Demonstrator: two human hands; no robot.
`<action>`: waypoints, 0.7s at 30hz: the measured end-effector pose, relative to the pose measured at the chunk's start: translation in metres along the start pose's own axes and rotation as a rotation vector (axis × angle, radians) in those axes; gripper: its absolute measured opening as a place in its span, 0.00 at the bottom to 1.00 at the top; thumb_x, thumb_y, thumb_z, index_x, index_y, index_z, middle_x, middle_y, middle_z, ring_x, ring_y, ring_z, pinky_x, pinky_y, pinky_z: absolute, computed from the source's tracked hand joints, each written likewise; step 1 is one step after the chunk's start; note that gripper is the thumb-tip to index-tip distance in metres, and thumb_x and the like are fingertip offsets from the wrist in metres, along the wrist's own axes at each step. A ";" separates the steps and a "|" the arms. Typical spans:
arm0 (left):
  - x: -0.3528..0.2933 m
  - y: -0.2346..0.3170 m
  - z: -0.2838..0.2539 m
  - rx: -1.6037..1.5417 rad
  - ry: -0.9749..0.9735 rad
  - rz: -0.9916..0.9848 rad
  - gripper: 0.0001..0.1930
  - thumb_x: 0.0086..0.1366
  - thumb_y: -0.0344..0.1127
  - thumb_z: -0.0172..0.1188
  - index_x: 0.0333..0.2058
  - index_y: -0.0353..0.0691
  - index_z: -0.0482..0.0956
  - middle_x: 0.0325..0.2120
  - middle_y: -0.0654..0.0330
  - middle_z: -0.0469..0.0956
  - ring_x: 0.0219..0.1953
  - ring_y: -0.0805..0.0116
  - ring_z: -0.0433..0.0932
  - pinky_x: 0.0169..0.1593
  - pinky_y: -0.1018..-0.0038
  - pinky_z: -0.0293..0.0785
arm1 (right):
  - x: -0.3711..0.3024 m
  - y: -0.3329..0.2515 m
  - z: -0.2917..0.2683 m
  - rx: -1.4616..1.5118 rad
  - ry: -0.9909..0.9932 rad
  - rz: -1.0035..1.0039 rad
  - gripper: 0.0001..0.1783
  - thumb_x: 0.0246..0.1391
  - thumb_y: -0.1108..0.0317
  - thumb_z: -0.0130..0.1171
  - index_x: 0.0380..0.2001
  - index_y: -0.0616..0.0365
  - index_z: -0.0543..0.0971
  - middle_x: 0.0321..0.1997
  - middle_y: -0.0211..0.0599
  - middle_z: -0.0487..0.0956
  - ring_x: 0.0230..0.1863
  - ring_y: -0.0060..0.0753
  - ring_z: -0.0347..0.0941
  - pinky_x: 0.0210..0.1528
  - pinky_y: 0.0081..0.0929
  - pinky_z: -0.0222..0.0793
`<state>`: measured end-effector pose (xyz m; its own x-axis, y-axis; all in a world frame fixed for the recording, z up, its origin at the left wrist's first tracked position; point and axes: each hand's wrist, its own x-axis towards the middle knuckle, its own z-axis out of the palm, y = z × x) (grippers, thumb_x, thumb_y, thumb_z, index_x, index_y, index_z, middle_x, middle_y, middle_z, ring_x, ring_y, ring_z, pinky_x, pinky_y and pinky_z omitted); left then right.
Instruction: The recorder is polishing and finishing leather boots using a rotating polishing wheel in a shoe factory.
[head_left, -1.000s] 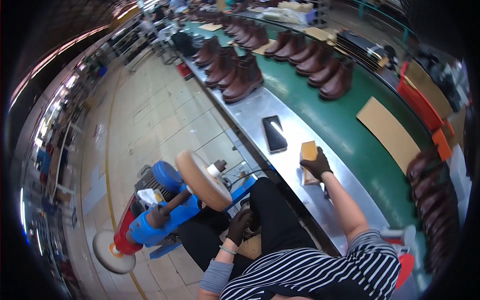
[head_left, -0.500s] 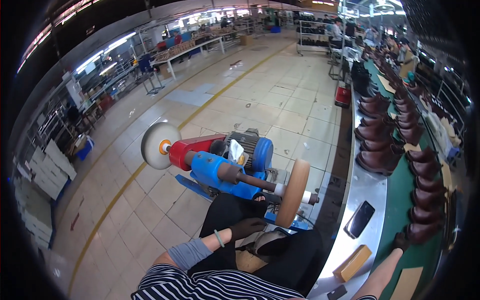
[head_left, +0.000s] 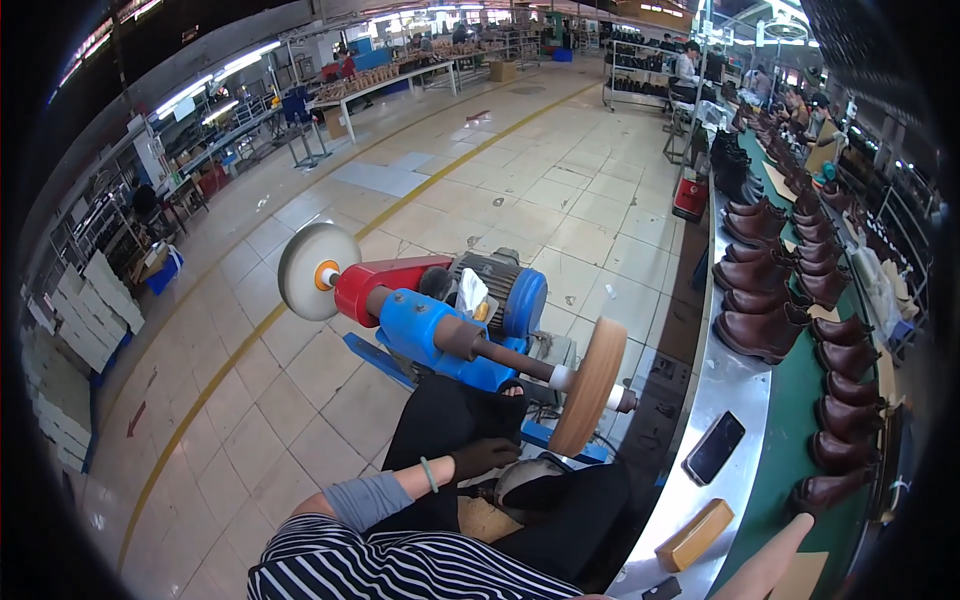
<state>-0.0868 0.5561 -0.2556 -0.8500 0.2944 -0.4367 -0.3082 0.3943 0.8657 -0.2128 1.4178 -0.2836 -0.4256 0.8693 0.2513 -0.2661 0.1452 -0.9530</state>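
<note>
A row of dark brown leather boots (head_left: 847, 417) runs along the green conveyor belt (head_left: 755, 520) at my right. My right hand (head_left: 803, 498), in a dark glove, grips the toe of the nearest boot (head_left: 840, 486); glove and leather nearly blend, so the fingers are hard to make out. My left hand (head_left: 486, 457), also dark-gloved, lies over my lap with its fingers stretched out and holds nothing. Just beyond it stands a blue polishing machine (head_left: 418, 328). Its brown wheel (head_left: 590, 388) is on the right end of the shaft, its pale wheel (head_left: 320, 272) on the left.
Between my legs and the belt runs a metal ledge (head_left: 640, 565), bearing a phone (head_left: 715, 448) and a tan block (head_left: 695, 535). More brown boots (head_left: 757, 333) stand farther along it. People work at the far right; white stacks (head_left: 95, 310) stand at the left.
My right hand has taken hold of the nearest boot, which has shifted toward me and tilted away from the row. My left hand stays over my lap. The view has shifted slightly.
</note>
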 end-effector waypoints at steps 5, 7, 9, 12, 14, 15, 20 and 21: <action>-0.006 0.004 -0.004 -0.025 0.012 0.080 0.21 0.66 0.46 0.51 0.52 0.41 0.72 0.43 0.62 0.75 0.42 0.73 0.72 0.45 0.76 0.69 | -0.004 0.009 0.006 0.027 0.047 -0.013 0.26 0.50 0.51 0.56 0.50 0.51 0.71 0.45 0.39 0.76 0.47 0.33 0.72 0.54 0.35 0.63; -0.015 -0.001 -0.006 -0.053 0.036 0.035 0.21 0.66 0.46 0.51 0.52 0.41 0.72 0.42 0.62 0.75 0.42 0.73 0.72 0.45 0.76 0.69 | -0.004 0.011 0.008 0.027 0.062 -0.012 0.27 0.50 0.50 0.56 0.50 0.51 0.71 0.44 0.39 0.77 0.47 0.34 0.72 0.53 0.35 0.64; -0.021 -0.009 -0.006 -0.085 0.090 -0.135 0.18 0.66 0.42 0.51 0.49 0.36 0.74 0.44 0.55 0.75 0.47 0.68 0.73 0.52 0.73 0.67 | -0.003 0.012 0.006 0.032 0.074 -0.008 0.27 0.49 0.50 0.57 0.50 0.51 0.72 0.44 0.39 0.77 0.46 0.34 0.72 0.52 0.34 0.64; -0.019 -0.025 -0.001 -0.120 0.039 -0.088 0.21 0.66 0.47 0.50 0.53 0.40 0.72 0.43 0.60 0.75 0.44 0.72 0.72 0.48 0.75 0.69 | -0.002 0.012 -0.004 0.042 0.087 0.008 0.28 0.48 0.49 0.57 0.50 0.51 0.72 0.43 0.39 0.77 0.46 0.35 0.73 0.50 0.34 0.66; -0.011 -0.031 0.004 -0.040 0.033 0.035 0.21 0.67 0.46 0.50 0.52 0.40 0.72 0.44 0.58 0.75 0.45 0.70 0.72 0.49 0.74 0.69 | -0.003 0.013 -0.020 0.047 0.081 0.032 0.29 0.48 0.48 0.57 0.50 0.51 0.72 0.43 0.39 0.77 0.45 0.35 0.73 0.49 0.34 0.66; -0.007 -0.032 0.007 0.055 0.019 0.172 0.21 0.67 0.46 0.50 0.52 0.39 0.72 0.44 0.56 0.75 0.46 0.69 0.73 0.50 0.73 0.69 | -0.004 0.014 -0.030 0.052 0.077 0.049 0.29 0.48 0.48 0.58 0.50 0.51 0.72 0.43 0.39 0.77 0.45 0.35 0.73 0.49 0.33 0.67; 0.019 -0.016 0.024 -0.003 -0.044 -0.005 0.20 0.67 0.44 0.50 0.51 0.38 0.72 0.47 0.54 0.74 0.49 0.64 0.73 0.53 0.71 0.68 | -0.025 0.025 -0.101 0.127 0.044 0.233 0.30 0.47 0.46 0.59 0.51 0.50 0.72 0.42 0.39 0.78 0.44 0.36 0.74 0.47 0.33 0.69; 0.021 -0.011 0.026 0.007 -0.073 0.016 0.20 0.66 0.44 0.50 0.51 0.39 0.72 0.48 0.53 0.74 0.51 0.63 0.73 0.54 0.71 0.67 | -0.032 0.027 -0.117 0.142 0.031 0.280 0.31 0.46 0.46 0.59 0.51 0.50 0.72 0.42 0.39 0.78 0.44 0.36 0.74 0.46 0.33 0.69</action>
<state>-0.0904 0.5807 -0.2809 -0.8214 0.3629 -0.4399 -0.2919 0.3951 0.8710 -0.1048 1.4494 -0.3369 -0.4731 0.8807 -0.0254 -0.2609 -0.1675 -0.9507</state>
